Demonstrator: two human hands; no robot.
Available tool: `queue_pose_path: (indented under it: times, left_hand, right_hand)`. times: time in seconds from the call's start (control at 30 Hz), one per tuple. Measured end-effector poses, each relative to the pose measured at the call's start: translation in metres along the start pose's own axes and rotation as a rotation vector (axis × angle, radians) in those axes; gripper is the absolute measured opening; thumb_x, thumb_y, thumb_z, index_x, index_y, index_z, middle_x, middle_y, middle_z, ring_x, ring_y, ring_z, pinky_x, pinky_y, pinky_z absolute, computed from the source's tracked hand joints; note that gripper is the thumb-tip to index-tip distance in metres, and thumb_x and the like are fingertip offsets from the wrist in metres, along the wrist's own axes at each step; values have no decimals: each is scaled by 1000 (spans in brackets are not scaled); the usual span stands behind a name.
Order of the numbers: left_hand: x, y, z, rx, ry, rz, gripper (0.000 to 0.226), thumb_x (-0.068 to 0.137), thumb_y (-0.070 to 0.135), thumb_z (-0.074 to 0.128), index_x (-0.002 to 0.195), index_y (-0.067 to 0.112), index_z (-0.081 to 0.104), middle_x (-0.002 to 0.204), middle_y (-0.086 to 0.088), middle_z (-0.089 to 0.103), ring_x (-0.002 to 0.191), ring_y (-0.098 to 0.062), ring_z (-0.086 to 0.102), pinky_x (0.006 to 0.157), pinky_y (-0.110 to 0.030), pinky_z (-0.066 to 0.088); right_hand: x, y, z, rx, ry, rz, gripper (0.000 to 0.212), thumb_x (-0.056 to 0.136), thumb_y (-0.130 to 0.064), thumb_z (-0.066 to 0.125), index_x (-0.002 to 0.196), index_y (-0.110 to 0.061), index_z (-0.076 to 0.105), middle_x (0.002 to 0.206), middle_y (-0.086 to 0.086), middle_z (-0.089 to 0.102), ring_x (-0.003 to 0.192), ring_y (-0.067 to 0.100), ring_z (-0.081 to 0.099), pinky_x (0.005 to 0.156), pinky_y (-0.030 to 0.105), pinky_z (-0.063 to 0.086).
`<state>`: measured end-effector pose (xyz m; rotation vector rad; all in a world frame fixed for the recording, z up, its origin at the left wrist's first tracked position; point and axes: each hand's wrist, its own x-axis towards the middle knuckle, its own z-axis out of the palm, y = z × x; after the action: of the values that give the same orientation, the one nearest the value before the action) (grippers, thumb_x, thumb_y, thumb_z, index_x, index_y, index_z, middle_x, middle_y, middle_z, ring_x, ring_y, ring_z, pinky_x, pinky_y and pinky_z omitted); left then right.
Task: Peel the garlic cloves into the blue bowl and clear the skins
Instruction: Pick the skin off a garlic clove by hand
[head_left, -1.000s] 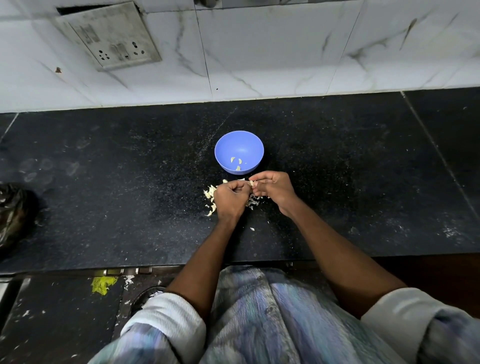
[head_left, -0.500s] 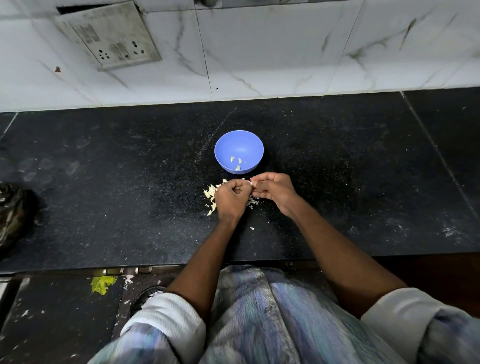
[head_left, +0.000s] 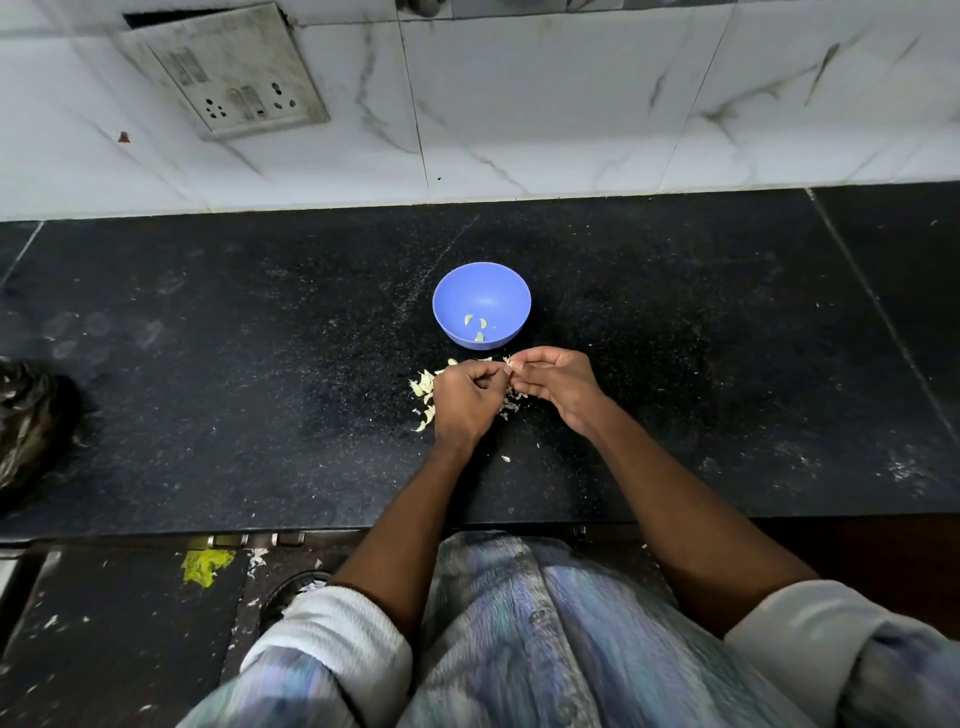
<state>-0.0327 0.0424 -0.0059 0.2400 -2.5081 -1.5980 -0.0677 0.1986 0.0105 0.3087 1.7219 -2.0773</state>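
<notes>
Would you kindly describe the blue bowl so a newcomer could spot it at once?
On the black countertop, look just beyond the person's hands, toward the tiled wall. The blue bowl sits there, the only round coloured container, with a few pale garlic cloves inside.

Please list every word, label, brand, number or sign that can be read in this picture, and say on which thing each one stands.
No text can be read.
Switch plate on the wall: only sockets and switches show; any marks are too blurred to read.
Blue bowl: no print.
Countertop: no print.
Shirt: pattern only, no letters.
</notes>
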Motion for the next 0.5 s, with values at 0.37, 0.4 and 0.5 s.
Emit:
queue_pose_path:
  times: [0.37, 0.4, 0.5]
  left_hand:
    - [-3, 6, 0, 113, -9, 53, 17, 86, 33, 74, 86, 20, 85, 73, 9, 77, 65, -7, 71, 66, -35, 59]
    - [-2, 5, 1, 104, -5, 43, 16, 86, 32, 75, 86, 20, 85, 73, 9, 77, 65, -8, 71, 66, -35, 59]
    - [-3, 6, 1, 85, 11, 21, 12, 84, 27, 76, 83, 19, 84, 69, 8, 75, 64, -11, 71, 66, -34, 60]
  right_hand:
    - [0, -2, -3, -85, -8, -12, 9, 91, -5, 76, 100, -5, 75, 92, 7, 78, 84, 16, 75, 76, 28, 60]
    - [-1, -2, -3, -79, -13, -9, 9, 91, -5, 76, 100, -5, 75, 92, 7, 78, 84, 16, 74, 76, 27, 60]
    - [-1, -2, -3, -66, -25, 3, 9, 91, -4, 75, 100, -5, 75, 93, 8, 78, 84, 15, 74, 77, 26, 60]
